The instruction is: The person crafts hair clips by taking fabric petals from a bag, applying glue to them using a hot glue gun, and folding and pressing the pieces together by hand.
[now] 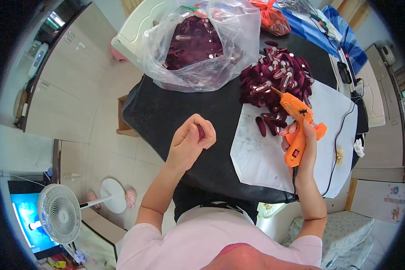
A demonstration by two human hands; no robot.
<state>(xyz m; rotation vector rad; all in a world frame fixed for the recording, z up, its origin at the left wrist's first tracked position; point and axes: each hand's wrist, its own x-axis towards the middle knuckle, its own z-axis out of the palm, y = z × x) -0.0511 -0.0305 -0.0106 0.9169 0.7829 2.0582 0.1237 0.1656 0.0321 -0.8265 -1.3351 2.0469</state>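
Note:
My right hand (301,139) is wrapped round the handle of an orange glue gun (297,110), its nozzle pointing up and left at a heap of dark red hair clips (279,74). My left hand (193,137) is closed on a dark red hair clip (200,131), mostly hidden by the fingers, above the black table cover (166,105). A few loose clips lie on the white paper (256,153) below the heap. Behind my left hand stands a clear plastic bag (155,67), open at the top, filled with dark red pieces.
The glue gun's black cord (339,146) runs across the paper's right side. A red plastic bag (274,20) sits at the back, near a blue striped cloth (353,45). A crumpled white tissue (359,147) lies at the right edge. A white fan (60,213) stands on the left.

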